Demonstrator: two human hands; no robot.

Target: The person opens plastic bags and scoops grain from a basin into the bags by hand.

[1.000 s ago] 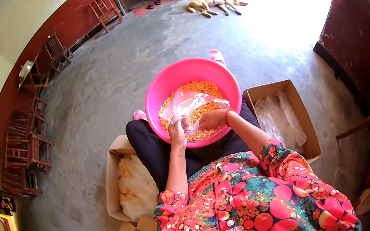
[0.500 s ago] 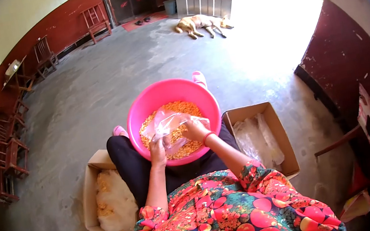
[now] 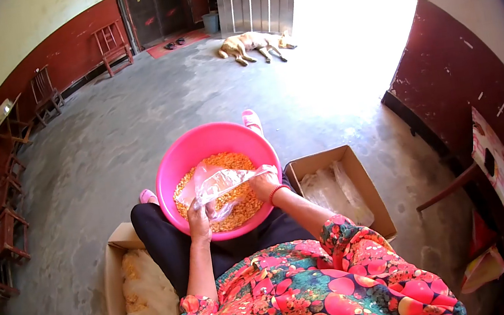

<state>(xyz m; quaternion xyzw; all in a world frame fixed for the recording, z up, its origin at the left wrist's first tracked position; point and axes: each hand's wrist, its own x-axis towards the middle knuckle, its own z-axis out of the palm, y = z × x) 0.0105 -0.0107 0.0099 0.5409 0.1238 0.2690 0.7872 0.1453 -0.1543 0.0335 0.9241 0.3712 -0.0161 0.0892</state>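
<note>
A clear plastic bag (image 3: 220,184) is stretched between my two hands above a pink basin (image 3: 165,164). My left hand (image 3: 200,219) grips its lower left side near the basin's front rim. Closed on the bag's right end is my right hand (image 3: 266,183), with a red band at the wrist. Loose orange-yellow kernels (image 3: 240,210) cover the basin's bottom; they look like corn. The basin rests at my lap, between my legs. Parts of my fingers are hidden by the bag and by the backs of my hands.
At my right stands a cardboard box (image 3: 381,203) with clear plastic bags (image 3: 329,191). Another cardboard box (image 3: 115,295) at my left holds filled, pale plastic bags (image 3: 149,297). A dog (image 3: 255,45) lies near the doorway. Wooden chairs (image 3: 5,227) line the left wall.
My right hand has drawn its end of the bag outward, so the bag is more stretched across. The whole view has shifted slightly, with the basin now lower and further left.
</note>
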